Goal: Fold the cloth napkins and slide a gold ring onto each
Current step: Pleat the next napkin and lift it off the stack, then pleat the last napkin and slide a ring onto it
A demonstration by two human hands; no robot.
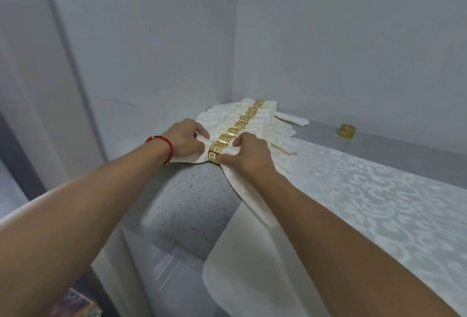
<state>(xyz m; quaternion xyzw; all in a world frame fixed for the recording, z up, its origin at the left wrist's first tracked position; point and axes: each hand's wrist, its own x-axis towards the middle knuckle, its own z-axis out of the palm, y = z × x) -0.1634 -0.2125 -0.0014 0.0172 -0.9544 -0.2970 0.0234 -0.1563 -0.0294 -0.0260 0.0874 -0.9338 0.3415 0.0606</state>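
Note:
A row of several folded cream napkins (257,124), each with a gold ring (236,127) round its middle, lies in the far corner of the counter. The nearest folded napkin (252,197) lies in front of the row with a gold ring (214,153) on it. My left hand (184,141) grips the napkin's left end. My right hand (249,154) pinches the napkin right beside the ring, thumb and fingers touching the ring's edge. The napkin's right end trails toward me under my right forearm.
A loose gold ring (346,130) stands on the grey counter (184,205) at the back right. A white patterned cloth (379,197) covers the counter's right side and hangs over the front edge. Walls close in behind and to the left.

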